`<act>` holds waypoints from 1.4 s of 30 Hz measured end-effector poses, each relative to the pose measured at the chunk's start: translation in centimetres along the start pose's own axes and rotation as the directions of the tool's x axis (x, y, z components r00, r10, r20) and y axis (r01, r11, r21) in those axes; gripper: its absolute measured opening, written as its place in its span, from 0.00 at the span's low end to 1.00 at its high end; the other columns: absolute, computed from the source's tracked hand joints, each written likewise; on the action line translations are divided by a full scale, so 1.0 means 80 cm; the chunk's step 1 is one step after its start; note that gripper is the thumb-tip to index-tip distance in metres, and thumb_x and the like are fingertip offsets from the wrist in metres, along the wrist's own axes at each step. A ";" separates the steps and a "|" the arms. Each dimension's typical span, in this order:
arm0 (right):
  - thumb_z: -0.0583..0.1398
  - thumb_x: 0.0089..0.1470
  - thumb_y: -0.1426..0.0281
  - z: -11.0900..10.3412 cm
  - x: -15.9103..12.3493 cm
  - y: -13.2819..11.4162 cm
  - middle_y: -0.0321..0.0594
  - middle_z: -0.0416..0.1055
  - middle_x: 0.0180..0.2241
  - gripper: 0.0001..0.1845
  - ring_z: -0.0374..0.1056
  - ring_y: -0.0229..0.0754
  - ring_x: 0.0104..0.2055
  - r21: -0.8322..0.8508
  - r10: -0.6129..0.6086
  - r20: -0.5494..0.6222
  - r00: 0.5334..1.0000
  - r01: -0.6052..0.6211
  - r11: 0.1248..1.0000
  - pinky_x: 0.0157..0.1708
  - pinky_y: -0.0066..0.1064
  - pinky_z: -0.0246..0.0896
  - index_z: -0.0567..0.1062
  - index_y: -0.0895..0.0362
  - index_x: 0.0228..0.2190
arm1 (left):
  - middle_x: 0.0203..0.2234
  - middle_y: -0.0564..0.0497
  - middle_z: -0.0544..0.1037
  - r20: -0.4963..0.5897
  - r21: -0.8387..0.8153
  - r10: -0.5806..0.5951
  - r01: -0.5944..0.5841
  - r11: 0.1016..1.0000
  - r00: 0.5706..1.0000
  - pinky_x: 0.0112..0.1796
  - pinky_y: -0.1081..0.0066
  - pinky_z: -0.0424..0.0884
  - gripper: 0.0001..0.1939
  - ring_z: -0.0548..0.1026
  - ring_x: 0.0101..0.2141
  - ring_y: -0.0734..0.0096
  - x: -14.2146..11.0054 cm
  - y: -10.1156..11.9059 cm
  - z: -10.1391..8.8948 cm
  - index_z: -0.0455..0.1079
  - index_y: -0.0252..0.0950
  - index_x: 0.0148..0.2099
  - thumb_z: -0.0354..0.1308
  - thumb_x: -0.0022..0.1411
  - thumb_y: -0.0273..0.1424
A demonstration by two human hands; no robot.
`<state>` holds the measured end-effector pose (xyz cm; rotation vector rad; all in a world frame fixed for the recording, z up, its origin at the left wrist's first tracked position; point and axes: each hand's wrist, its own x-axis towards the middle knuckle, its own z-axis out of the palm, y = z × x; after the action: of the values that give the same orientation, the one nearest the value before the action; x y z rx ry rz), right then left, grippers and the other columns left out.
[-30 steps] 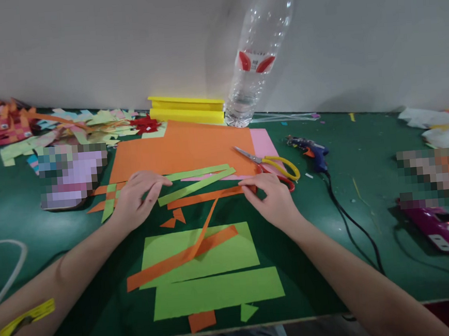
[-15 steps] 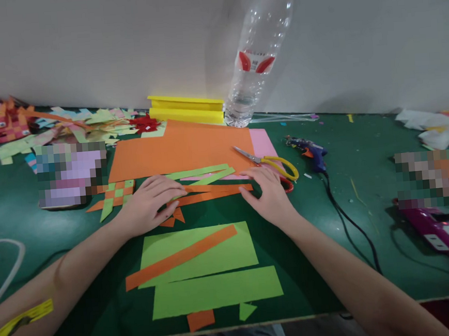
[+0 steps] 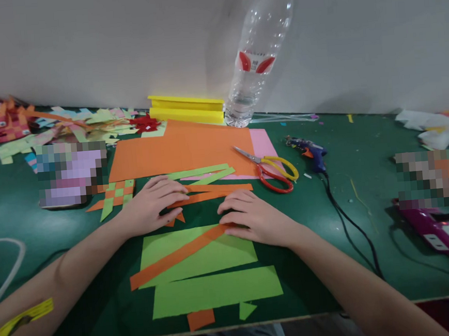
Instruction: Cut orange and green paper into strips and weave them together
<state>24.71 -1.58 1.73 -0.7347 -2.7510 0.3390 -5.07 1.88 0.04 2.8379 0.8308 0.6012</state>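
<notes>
My left hand [image 3: 152,205] lies flat with fingers spread on a bundle of orange and green paper strips [image 3: 210,182] on the green table [image 3: 354,230]. My right hand [image 3: 252,217] rests on the upper end of a long orange strip [image 3: 169,259], fingers curled over it; whether it grips or only presses I cannot tell. That strip lies aslant across a light green sheet [image 3: 204,257]. A second green sheet [image 3: 218,291] lies nearer the table edge. A small woven orange and green piece [image 3: 113,195] sits just left of my left hand.
Scissors [image 3: 273,167] with yellow and red handles lie on the orange sheet [image 3: 176,148] and pink sheet [image 3: 263,144]. A clear bottle [image 3: 256,56] and yellow block [image 3: 186,109] stand at the wall. A glue gun [image 3: 311,151] with cord lies right. Paper scraps [image 3: 50,127] pile at the left.
My right hand left the far end of the strip bundle and came down onto the top end of the long orange strip, which shifted slightly. My left hand stayed on the bundle.
</notes>
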 end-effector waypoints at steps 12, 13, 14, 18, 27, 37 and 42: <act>0.57 0.60 0.69 0.002 0.001 -0.001 0.42 0.73 0.44 0.07 0.64 0.42 0.50 0.163 0.051 0.014 0.999 -0.052 0.985 0.53 0.40 0.58 0.74 0.56 0.34 | 0.48 0.50 0.76 0.008 0.020 0.008 -0.008 1.000 1.000 0.58 0.56 0.56 0.12 0.71 0.51 0.64 -0.002 -0.003 0.004 0.70 0.42 0.51 0.51 0.67 0.31; 0.57 0.61 0.68 0.002 0.001 -0.001 0.42 0.73 0.43 0.07 0.64 0.41 0.49 0.161 0.049 0.015 0.999 -0.051 0.986 0.52 0.39 0.58 0.74 0.56 0.35 | 0.48 0.50 0.76 0.007 0.019 0.011 -0.011 1.000 1.000 0.58 0.56 0.56 0.12 0.71 0.51 0.64 -0.002 -0.002 0.003 0.70 0.41 0.51 0.52 0.67 0.31; 0.57 0.61 0.68 0.001 0.001 -0.001 0.41 0.73 0.42 0.07 0.65 0.41 0.48 0.153 0.048 0.015 0.999 -0.049 0.987 0.52 0.39 0.58 0.74 0.57 0.36 | 0.49 0.50 0.76 0.009 0.019 0.015 -0.015 1.000 1.000 0.58 0.57 0.56 0.12 0.71 0.51 0.64 -0.002 -0.002 0.003 0.69 0.41 0.51 0.52 0.67 0.32; 0.55 0.62 0.67 0.003 0.002 0.000 0.42 0.74 0.41 0.10 0.66 0.43 0.46 0.088 0.036 0.001 0.999 -0.036 0.996 0.52 0.41 0.57 0.73 0.57 0.41 | 0.51 0.49 0.75 0.066 0.018 0.035 -0.036 0.999 0.997 0.59 0.58 0.54 0.16 0.69 0.53 0.63 -0.001 0.000 0.000 0.67 0.41 0.53 0.55 0.65 0.38; 0.54 0.63 0.67 0.008 0.001 0.000 0.42 0.75 0.40 0.11 0.66 0.42 0.45 0.033 0.060 -0.027 0.998 -0.059 0.998 0.49 0.38 0.58 0.74 0.58 0.42 | 0.54 0.49 0.73 0.143 -0.023 0.065 -0.062 0.998 0.988 0.62 0.58 0.47 0.25 0.67 0.56 0.60 -0.002 0.002 -0.001 0.66 0.42 0.56 0.59 0.60 0.47; 0.55 0.62 0.69 0.006 0.000 0.001 0.41 0.73 0.35 0.09 0.66 0.42 0.41 0.072 0.071 -0.023 0.997 -0.069 0.995 0.46 0.36 0.58 0.75 0.57 0.39 | 0.51 0.49 0.73 0.072 -0.101 -0.032 0.039 0.994 0.997 0.59 0.57 0.54 0.14 0.67 0.55 0.63 -0.003 -0.001 -0.001 0.66 0.41 0.54 0.51 0.68 0.35; 0.57 0.61 0.69 0.009 -0.001 0.005 0.39 0.74 0.31 0.08 0.66 0.41 0.37 0.118 0.096 -0.136 0.986 -0.080 0.990 0.44 0.37 0.58 0.76 0.57 0.35 | 0.46 0.47 0.75 -0.097 -0.200 -0.140 0.119 0.973 0.985 0.52 0.60 0.63 0.12 0.70 0.49 0.63 -0.003 -0.004 -0.004 0.70 0.38 0.49 0.46 0.70 0.31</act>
<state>24.72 -1.42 0.92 -0.8194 -2.5496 0.4392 -5.53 2.01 0.23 2.5727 0.9128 0.7800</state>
